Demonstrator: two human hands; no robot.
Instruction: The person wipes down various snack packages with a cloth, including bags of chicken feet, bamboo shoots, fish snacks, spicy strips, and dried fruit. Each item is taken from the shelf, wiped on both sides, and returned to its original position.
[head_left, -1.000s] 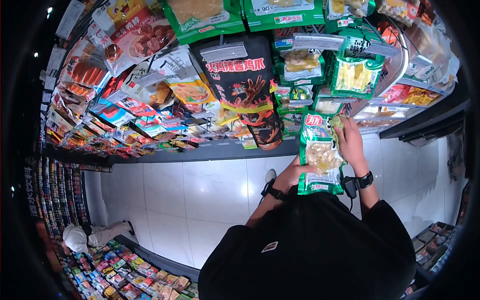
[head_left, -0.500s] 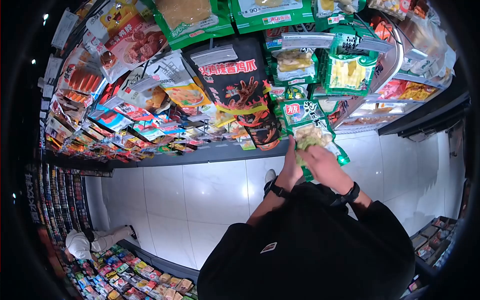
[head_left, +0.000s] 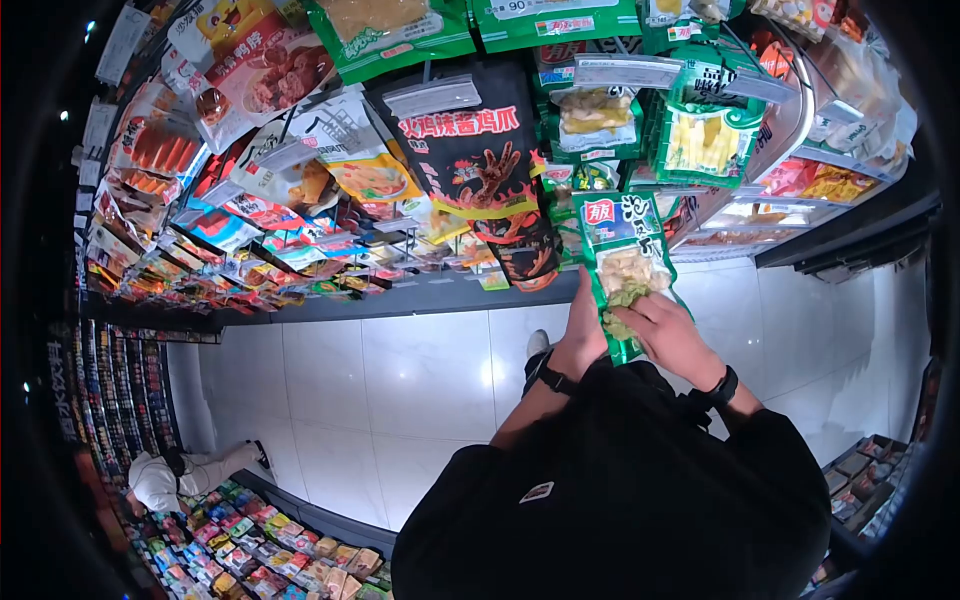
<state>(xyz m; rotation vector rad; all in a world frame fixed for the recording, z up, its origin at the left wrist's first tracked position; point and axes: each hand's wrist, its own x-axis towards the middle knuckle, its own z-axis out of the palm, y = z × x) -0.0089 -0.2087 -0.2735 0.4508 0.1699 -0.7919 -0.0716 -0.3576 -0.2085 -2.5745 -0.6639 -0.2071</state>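
Observation:
Before my chest is a green snack packet of pickled chicken feet (head_left: 630, 262), upright and leaning slightly, with a clear window showing pale pieces and yellow-green bits. My left hand (head_left: 584, 325) grips its left edge, the far fingers hidden behind the bag. At the lower right of the packet, my right hand (head_left: 672, 338) has its bent fingers pressed onto the front, and part of that side is covered by them. Just beyond the packet's top hang similar green packets (head_left: 705, 135) on the rack. A black packet with red lettering (head_left: 475, 150) hangs to the left.
Hanging snack packets fill the rack across the top, with price tags (head_left: 432, 93) on the hook ends. Pale floor tiles (head_left: 420, 380) lie below the rack. At the lower left, a person (head_left: 160, 483) leans near a low display of packets (head_left: 260, 540). Boxes (head_left: 868, 470) stand at lower right.
The packet has turned a little more upright and narrower in view. My right hand has shifted slightly right and down along its front, while my left hand keeps its hold.

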